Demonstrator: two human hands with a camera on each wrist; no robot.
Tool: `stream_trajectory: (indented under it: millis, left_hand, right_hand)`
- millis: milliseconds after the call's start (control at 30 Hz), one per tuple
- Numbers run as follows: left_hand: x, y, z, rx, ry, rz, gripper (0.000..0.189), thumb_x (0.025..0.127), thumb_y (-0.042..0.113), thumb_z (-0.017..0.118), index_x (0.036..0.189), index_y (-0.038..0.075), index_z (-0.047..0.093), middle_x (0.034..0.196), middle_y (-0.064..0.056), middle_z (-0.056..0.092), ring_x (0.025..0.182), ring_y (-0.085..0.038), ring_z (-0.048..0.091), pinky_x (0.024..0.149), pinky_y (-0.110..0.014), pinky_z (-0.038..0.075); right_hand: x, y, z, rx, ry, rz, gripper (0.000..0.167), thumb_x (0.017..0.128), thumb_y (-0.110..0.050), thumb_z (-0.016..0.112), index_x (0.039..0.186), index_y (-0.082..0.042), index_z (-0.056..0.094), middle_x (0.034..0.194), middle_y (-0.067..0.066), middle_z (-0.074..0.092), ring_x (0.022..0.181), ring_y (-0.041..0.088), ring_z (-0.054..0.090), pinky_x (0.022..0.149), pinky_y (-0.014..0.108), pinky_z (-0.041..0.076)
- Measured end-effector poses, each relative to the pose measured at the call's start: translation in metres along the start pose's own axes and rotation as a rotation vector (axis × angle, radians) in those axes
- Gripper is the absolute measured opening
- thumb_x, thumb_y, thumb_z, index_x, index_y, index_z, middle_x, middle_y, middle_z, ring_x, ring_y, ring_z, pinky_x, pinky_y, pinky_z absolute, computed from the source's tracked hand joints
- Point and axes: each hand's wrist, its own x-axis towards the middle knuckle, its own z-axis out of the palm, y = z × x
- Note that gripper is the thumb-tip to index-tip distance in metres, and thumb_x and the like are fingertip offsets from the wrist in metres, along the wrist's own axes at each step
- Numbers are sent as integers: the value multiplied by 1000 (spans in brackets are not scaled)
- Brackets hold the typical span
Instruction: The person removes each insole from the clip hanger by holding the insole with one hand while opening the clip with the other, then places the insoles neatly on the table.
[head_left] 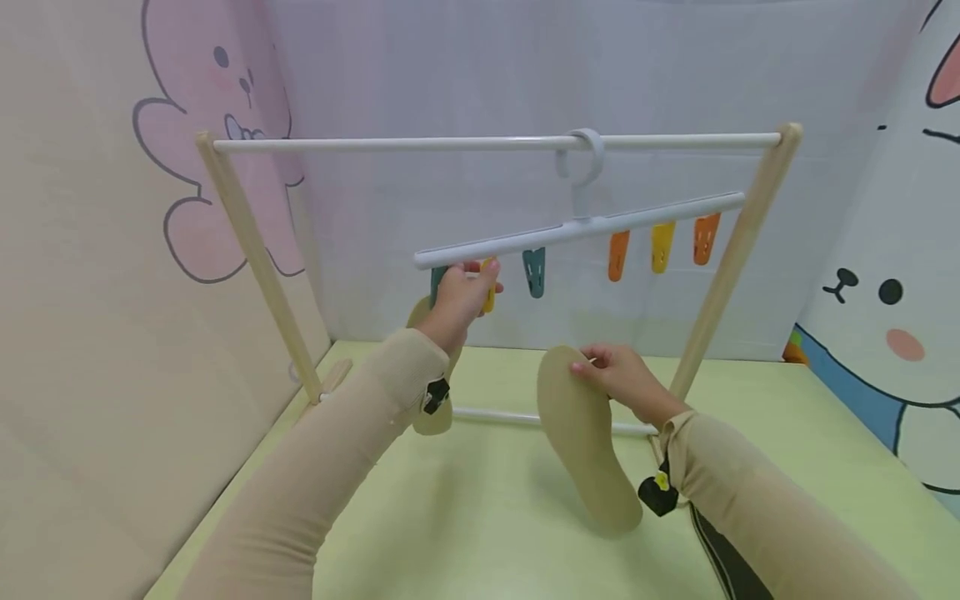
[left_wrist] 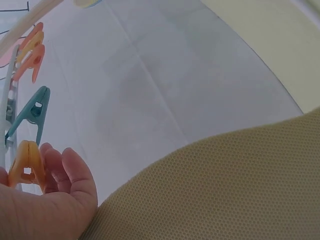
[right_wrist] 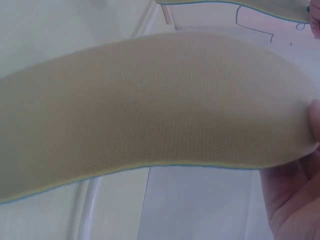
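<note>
Near the low left end of a white clip hanger [head_left: 510,244], my left hand [head_left: 459,302] pinches a yellow clip [left_wrist: 27,160] between thumb and fingers. A beige insole [head_left: 432,418] hangs below a dark green clip [head_left: 437,283] at that end, partly hidden by my left hand and sleeve. My right hand [head_left: 624,382] pinches the top edge of another beige insole [head_left: 581,442], thumb on its face. This insole slants down above the table, apart from the hanger. Its thin blue and yellow edge shows in the right wrist view.
The hanger's hook [head_left: 588,158] is over the white rod [head_left: 390,145] of a wooden-legged rack. Another green clip [head_left: 535,272], two orange clips and a yellow clip [head_left: 662,247] line the hanger. A dark item [head_left: 727,554] lies by my right sleeve on the table [head_left: 495,517].
</note>
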Motion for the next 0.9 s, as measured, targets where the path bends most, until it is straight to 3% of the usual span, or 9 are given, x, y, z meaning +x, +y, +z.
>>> stream_trajectory:
  millis: [267,467,667,900]
  left_hand:
    - [2,-1,5,13,-11,-4,40,99,33,53,124,3,43,103,-10,64,91,-20,52,79,-34,40]
    - [4,-4,6,19,0,-12,41,99,33,53,126,3,43,101,-9,64,91,-20,53,81,-36,41]
    - [6,-6,5,23,-9,-5,41,100,33,52,126,3,43,108,-13,64,92,-20,53,77,-33,40]
    - [9,-7,3,15,-3,-3,40,100,33,51,125,3,44,104,-9,63,91,-19,53,74,-30,39]
  right_hand:
    - [-5,9,-6,-29,14,70,30,96,-15,60,109,11,61,84,9,66,67,11,55,58,29,48]
    - [-16,22,-12,1,6,131,33,97,-14,58,113,14,57,91,15,67,73,13,60,66,36,54]
    - [-25,31,-28,14,11,181,39,99,-16,54,121,16,51,100,19,65,83,19,63,73,45,54]
    - [-33,38,-47,-12,31,223,40,100,-18,52,121,16,51,99,18,64,80,15,61,72,42,54]
